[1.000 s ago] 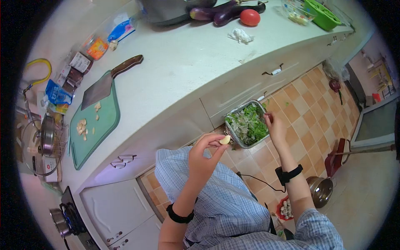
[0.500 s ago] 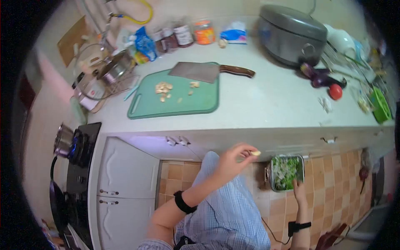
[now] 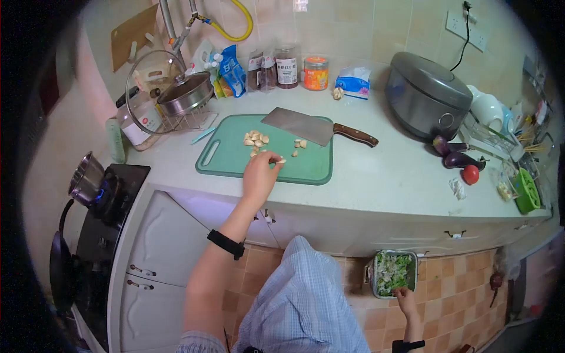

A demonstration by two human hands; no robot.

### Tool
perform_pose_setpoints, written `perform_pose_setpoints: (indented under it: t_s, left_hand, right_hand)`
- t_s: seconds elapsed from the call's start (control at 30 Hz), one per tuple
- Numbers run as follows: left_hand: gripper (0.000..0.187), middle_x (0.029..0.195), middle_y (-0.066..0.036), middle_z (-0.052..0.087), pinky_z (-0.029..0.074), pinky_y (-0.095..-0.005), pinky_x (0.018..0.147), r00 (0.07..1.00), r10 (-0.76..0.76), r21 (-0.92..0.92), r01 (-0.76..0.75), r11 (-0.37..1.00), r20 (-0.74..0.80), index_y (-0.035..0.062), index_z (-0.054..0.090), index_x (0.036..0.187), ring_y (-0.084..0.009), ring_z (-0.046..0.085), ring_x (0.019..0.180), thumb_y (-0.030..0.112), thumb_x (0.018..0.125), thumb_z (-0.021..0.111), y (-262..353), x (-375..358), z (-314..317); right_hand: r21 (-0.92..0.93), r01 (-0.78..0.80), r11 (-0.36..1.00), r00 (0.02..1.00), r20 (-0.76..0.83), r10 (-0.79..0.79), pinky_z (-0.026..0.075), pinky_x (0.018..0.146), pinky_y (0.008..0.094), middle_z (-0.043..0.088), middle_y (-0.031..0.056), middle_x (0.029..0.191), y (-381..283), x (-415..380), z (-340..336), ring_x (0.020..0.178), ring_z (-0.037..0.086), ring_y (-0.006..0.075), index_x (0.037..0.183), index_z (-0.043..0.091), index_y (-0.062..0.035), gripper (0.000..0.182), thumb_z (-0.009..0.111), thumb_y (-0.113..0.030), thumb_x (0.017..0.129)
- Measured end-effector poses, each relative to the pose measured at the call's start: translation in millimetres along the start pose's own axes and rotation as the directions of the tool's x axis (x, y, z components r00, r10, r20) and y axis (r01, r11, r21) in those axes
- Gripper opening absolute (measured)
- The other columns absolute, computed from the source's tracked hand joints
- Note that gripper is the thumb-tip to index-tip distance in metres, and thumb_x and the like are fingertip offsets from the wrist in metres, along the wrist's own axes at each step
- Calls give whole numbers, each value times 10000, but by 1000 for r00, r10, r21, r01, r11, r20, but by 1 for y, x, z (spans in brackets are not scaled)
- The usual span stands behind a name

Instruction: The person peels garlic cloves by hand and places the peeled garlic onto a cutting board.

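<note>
On the counter lies a green cutting board [image 3: 229, 162] with a pile of peeled garlic cloves [image 3: 255, 139] and a few cloves apart to the right. My left hand [image 3: 261, 173] reaches over the board's front edge, thumb and fingers pinched round a pale garlic clove [image 3: 282, 160] just at the fingertips. A cleaver [image 3: 300, 125] with a wooden handle rests across the board's back right. Low on the right, my right hand [image 3: 405, 300] is at the near rim of a waste bin [image 3: 374, 288] full of green leafy scraps. Its fingers are bent together; whatever they hold is too small to see.
A pot [image 3: 88, 179] stands over a blue flame at the left. Jars [image 3: 287, 70], a tissue pack [image 3: 353, 82] and a garlic bulb [image 3: 338, 93] line the wall. Farther right are a rice cooker [image 3: 429, 94], eggplants [image 3: 462, 160], a tomato [image 3: 470, 175] and a green basket [image 3: 528, 191].
My left hand has moved from in front of the counter up and left to the board, carrying a garlic clove. My right hand stays by the bin. The camera view has tilted upward.
</note>
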State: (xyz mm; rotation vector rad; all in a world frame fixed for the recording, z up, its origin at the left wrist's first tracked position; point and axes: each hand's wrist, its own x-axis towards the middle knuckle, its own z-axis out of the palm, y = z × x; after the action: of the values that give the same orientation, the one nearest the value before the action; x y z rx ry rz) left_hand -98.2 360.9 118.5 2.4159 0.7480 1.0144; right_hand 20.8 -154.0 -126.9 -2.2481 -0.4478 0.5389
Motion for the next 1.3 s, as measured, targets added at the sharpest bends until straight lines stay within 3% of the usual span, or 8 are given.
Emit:
perform_pose_setpoints:
  t_s: [0.17, 0.27, 0.33, 0.67, 0.77, 0.9, 1.2, 1.3]
  left_hand:
    - [151, 812, -94, 585, 426, -349, 684, 1000, -3, -10, 3, 1000, 30, 40, 575, 858, -243, 560, 801, 68, 711, 594, -7, 5, 7]
    - [173, 814, -96, 584, 428, -353, 698, 999, 33, -2, -33, 999, 0, 46, 576, 876, -238, 559, 806, 58, 703, 582, -7, 4, 5]
    - [161, 802, -102, 571, 430, -356, 695, 959, 275, 95, -268, 959, -65, 47, 593, 861, -252, 548, 780, 74, 702, 586, -4, 4, 3]
    - [168, 834, -106, 531, 426, -354, 720, 973, 228, 112, -231, 966, 46, 68, 626, 872, -268, 525, 805, 72, 719, 557, -5, 5, 0]
    - [155, 877, -126, 514, 428, -359, 728, 995, 90, -29, -89, 996, 35, 57, 621, 875, -278, 525, 817, 71, 735, 556, -15, 9, -17]
    - [152, 912, -144, 502, 430, -358, 730, 974, 80, 65, -67, 996, -213, 30, 610, 884, -300, 527, 825, 53, 749, 545, -49, 21, -45]
    - [227, 953, -112, 533, 353, -393, 853, 997, 66, 326, -50, 944, -40, 45, 606, 949, -278, 482, 941, 132, 741, 576, -103, 17, -61]
    - [297, 1007, -102, 536, 314, -409, 890, 991, 128, 327, -108, 939, -43, 52, 578, 1014, -262, 452, 998, 171, 743, 582, -96, 13, -59]
  right_hand:
    - [59, 27, 998, 1000, -3, -27, 454, 624, 303, 620, 134, 728, 12, -5, -3, 674, 593, 205, 829, 598, 34, 203, 512, -149, 818]
    - [-153, -30, 988, 997, 61, 40, 447, 641, 283, 616, 103, 746, 13, -4, -3, 707, 578, 156, 821, 588, 32, 173, 492, -112, 831]
    - [-41, -69, 997, 995, 70, 72, 445, 634, 286, 618, 108, 741, 1, -9, -4, 696, 580, 160, 839, 593, 34, 193, 493, -131, 831]
    - [3, 8, 1000, 997, 83, -9, 437, 582, 281, 613, 103, 674, -19, -9, 5, 638, 567, 147, 798, 616, 31, 198, 513, -137, 809]
    - [-55, 19, 998, 999, 49, -16, 434, 581, 289, 608, 109, 660, -30, -10, 9, 630, 565, 150, 778, 614, 31, 187, 513, -125, 801]
    - [-22, 50, 999, 995, 86, -48, 460, 589, 284, 615, 131, 693, -35, -10, 12, 636, 596, 178, 792, 582, 60, 170, 487, -78, 822]
    - [39, -35, 999, 999, 40, 33, 455, 598, 297, 626, 135, 701, -19, -11, 16, 658, 597, 168, 797, 620, 41, 188, 507, -109, 798]
    - [-101, -34, 994, 995, 92, 43, 459, 617, 306, 631, 135, 726, -18, -13, 14, 671, 606, 172, 821, 617, 37, 187, 502, -110, 806]
